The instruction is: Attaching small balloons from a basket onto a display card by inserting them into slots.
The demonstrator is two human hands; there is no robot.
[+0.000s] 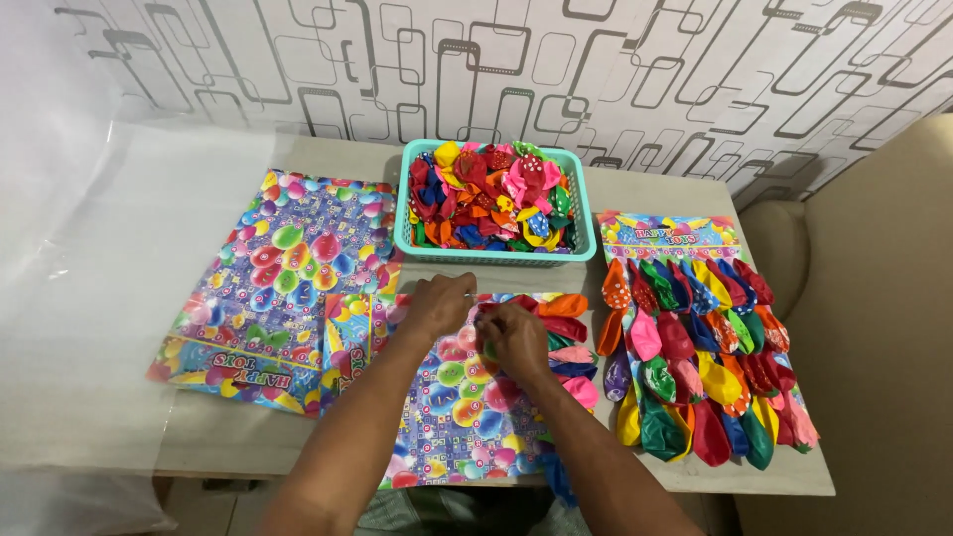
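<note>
Fingers of both hands meet over the printed card (467,417) lying at the near middle of the counter (735,474). The left hand (437,306) rests curled on the card's top edge; the right hand (516,340) pinches a balloon, apparently green, though whether the fingers have fully closed on it cannot be told. A row of flat balloons (568,342), orange, red, green and pink, already lines the card's right edge. Such uninflated rubber is judged light, limp and slightly tacky, best taken by the rolled neck; the card is thin and flexible, so it should be pressed flat, not lifted. To the right lies a filled card (700,347) with a rectangular, multicoloured header strip (670,236) on top. To the left lies a stack of blank cards (293,288), printed with bright balloon motifs. Behind stands a teal basket (402,233) heaped with loose balloons.
</note>
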